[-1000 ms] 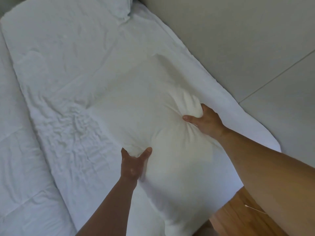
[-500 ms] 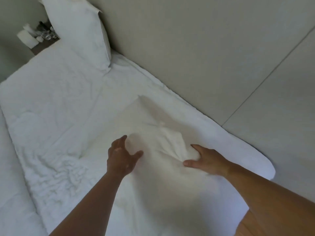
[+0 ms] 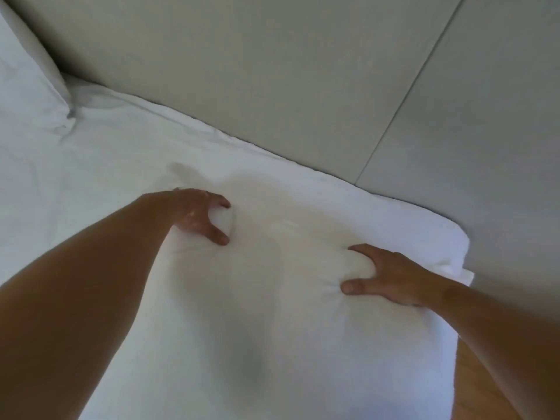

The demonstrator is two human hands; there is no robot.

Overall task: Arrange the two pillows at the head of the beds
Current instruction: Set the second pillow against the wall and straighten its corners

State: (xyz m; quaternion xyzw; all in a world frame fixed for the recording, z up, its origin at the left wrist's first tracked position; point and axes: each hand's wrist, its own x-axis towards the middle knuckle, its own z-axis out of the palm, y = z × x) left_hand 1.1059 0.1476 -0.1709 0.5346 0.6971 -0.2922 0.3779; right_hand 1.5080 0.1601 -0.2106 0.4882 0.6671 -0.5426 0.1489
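Nearest the camera, two bare forearms reach forward over a white bed (image 3: 91, 165). A strip of wooden floor (image 3: 472, 386) shows at lower right, beside the bed's edge.

The pillow (image 3: 266, 268) lies flat on the bed near its right corner, under both hands. The right hand (image 3: 391, 275) presses into the pillow's right side, thumb and fingers pinching up a fold of fabric between them. The left hand (image 3: 200, 215) sits on the pillow's left part, fingers curled and thumb spread, gripping a bulge of the pillow; the picture is blurred here, so the firmness of the grip cannot be judged.

Beyond the pillow, the bed's far edge meets a grey panelled headboard (image 3: 272, 86). A second pillow (image 3: 27, 80) leans upright against the headboard at far left, well apart from the first.
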